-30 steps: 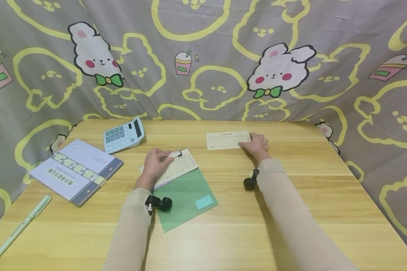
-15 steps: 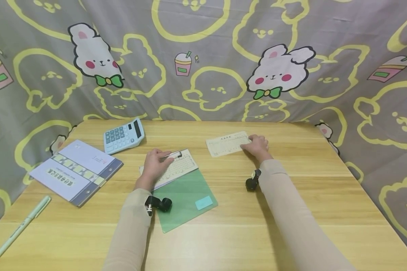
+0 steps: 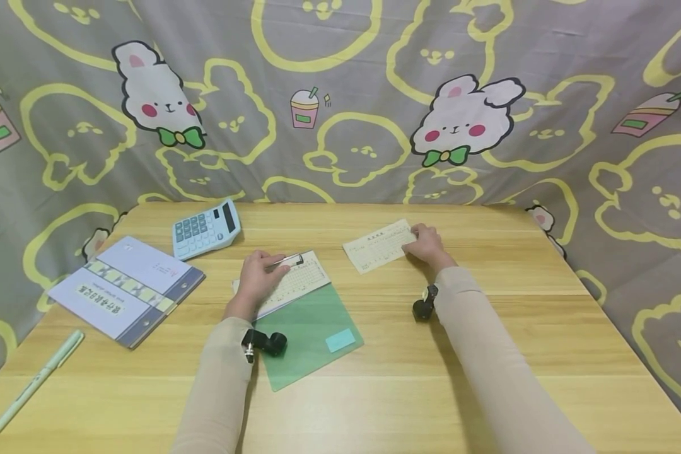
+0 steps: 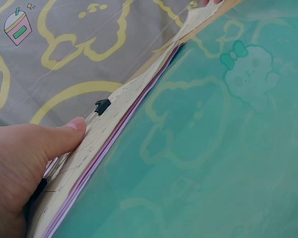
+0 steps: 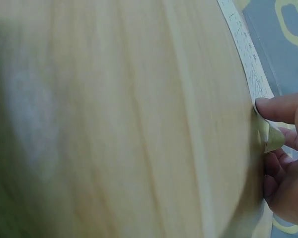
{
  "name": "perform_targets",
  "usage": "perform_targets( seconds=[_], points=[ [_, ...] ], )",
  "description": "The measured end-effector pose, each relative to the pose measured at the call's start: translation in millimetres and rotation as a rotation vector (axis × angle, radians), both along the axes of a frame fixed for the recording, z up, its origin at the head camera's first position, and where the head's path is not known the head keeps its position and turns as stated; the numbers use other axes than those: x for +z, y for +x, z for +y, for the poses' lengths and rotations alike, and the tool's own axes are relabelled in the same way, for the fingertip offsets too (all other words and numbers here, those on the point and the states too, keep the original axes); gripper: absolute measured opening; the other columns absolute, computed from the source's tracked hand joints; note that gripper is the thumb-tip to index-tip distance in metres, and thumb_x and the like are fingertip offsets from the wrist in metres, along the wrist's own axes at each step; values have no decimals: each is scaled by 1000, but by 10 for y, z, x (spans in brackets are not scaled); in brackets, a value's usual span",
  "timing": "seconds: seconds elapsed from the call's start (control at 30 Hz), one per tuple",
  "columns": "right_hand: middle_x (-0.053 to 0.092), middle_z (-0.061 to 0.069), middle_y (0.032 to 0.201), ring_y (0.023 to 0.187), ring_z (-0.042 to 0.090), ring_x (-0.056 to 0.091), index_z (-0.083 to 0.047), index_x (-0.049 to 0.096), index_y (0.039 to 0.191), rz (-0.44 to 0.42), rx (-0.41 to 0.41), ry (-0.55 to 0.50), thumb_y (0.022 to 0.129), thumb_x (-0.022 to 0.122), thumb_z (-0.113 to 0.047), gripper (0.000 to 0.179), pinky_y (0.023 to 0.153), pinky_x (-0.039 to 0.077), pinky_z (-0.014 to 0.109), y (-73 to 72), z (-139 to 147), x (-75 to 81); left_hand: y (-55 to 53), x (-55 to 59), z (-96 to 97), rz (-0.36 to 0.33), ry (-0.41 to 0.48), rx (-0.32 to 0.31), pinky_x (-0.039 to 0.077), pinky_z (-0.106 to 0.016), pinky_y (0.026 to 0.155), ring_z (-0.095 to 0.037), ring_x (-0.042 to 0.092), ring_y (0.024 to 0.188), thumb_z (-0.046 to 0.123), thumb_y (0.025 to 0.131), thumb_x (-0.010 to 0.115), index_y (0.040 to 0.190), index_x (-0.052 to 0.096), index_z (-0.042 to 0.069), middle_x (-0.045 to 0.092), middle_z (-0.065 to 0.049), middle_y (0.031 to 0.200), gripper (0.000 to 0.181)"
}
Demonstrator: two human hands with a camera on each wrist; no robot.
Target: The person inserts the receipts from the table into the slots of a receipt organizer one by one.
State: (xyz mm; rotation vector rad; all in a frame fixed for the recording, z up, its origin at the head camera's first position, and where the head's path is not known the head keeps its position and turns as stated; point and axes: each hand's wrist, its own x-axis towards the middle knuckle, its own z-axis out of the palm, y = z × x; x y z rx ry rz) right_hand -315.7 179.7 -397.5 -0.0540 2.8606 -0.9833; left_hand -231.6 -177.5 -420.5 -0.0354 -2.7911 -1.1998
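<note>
A green clipboard (image 3: 312,340) lies tilted on the table before me, a stack of printed forms (image 3: 303,277) under its metal clip (image 3: 288,258). My left hand (image 3: 256,282) grips the clip; in the left wrist view the thumb (image 4: 69,135) presses on it, while the other fingers are hidden. Farther right, a loose printed paper slip (image 3: 377,244) lies slanted on the table. My right hand (image 3: 428,244) pinches its right end between thumb and fingers; the right wrist view shows that corner of the slip (image 5: 246,54) bent up.
A light blue calculator (image 3: 204,228) stands at the back left. Nearer, a lilac account book (image 3: 125,287) lies aslant, with a pale green pen (image 3: 36,381) in front. A patterned curtain (image 3: 340,94) hangs behind the wooden table (image 3: 488,252).
The slip has turned, its left end swinging down toward me, with my right hand holding its right end. My left hand has stayed at the clip.
</note>
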Motion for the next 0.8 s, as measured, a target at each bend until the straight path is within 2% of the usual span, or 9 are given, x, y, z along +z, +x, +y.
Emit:
perform_targets(
  seconds=[0.3,0.47,0.57,0.8],
  points=[
    [21,31,128,114,44,23,-6,20,136,-17,55,-92,71,56,-7,75,92,19,51,25,23,21,-5,0,7,20,-11,-7,30,-38,75,-25,36,90,28,82,59,114,57,7,42,-10,96,38],
    [28,23,132,120,37,23,0,33,130,3,92,-128,69,51,-1,64,96,16,47,17,30,6,1,2,3,32,-21,-12,30,-38,75,-25,36,89,27,82,59,113,57,7,43,-11,95,38],
    [36,20,128,118,35,28,3,45,121,15,45,-136,71,50,-2,50,96,19,44,15,33,-18,-4,-1,2,25,-14,-9,30,-38,74,-25,36,89,28,82,59,113,57,7,42,-10,95,38],
    [52,22,111,107,33,42,5,58,105,84,-92,-197,81,50,-9,29,89,32,40,27,76,-82,-11,-10,-1,0,-12,0,29,-37,75,-24,35,89,30,82,59,115,57,9,42,-9,96,39]
  ],
)
